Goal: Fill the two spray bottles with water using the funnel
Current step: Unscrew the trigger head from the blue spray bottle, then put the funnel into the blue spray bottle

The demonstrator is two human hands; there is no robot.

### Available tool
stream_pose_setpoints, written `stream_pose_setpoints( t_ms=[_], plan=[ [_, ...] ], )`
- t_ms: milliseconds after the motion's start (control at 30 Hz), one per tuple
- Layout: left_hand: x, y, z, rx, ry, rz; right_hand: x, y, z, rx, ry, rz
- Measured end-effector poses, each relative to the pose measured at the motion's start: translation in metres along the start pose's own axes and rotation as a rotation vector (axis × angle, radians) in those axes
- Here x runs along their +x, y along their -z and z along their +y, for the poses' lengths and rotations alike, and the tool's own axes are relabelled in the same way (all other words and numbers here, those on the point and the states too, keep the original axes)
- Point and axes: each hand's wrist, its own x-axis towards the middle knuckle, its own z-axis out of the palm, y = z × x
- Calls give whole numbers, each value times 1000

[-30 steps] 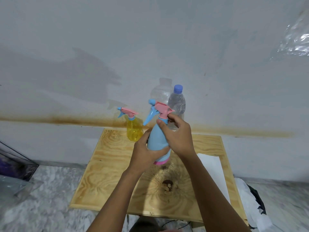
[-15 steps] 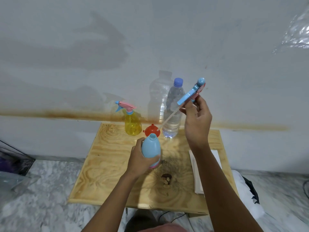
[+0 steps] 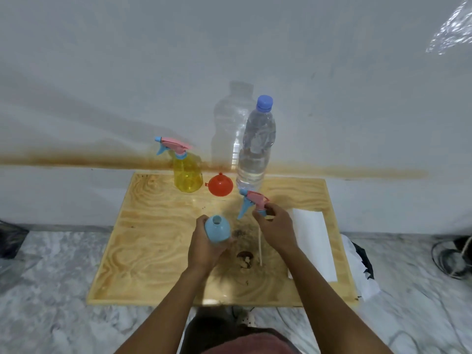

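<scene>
My left hand (image 3: 204,247) grips the blue spray bottle (image 3: 217,228), which stands uncapped with its neck open at the middle of the wooden table (image 3: 143,251). My right hand (image 3: 277,227) holds the pink and blue spray head (image 3: 251,202) by its collar, low over the table to the right of the bottle, its white dip tube (image 3: 260,247) trailing toward me. A yellow spray bottle (image 3: 187,175) with its head on stands at the back. The red funnel (image 3: 220,184) lies beside it, and a clear water bottle (image 3: 255,149) with a blue cap stands to the funnel's right.
A white sheet of paper (image 3: 314,246) lies on the table's right side. The table stands against a grey wall. A dark stain (image 3: 244,258) marks the wood near the dip tube. Cables and a dark bag lie on the marble floor at right.
My right hand unscrewed the spray head from the blue bottle, lifted it out high with its tube, then brought it down to just above the table. My left hand kept hold of the bottle.
</scene>
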Motion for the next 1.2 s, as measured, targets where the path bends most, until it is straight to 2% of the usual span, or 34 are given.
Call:
stream_pose_setpoints(
  t_ms=[133,400,633,1067,1200],
  plan=[
    [2,-1,-1,2,5,-8,15,-14,10,-29,-24,-70],
    [3,16,4,72,-135,5,44,-39,25,-173,-98,-120],
    [8,21,6,33,-96,-32,55,-54,37,-182,-188,-140],
    [11,25,5,48,-90,-83,57,-63,49,-178,-180,-120],
    [14,33,6,56,-93,-68,46,-63,39,-320,-86,-4]
  ],
)
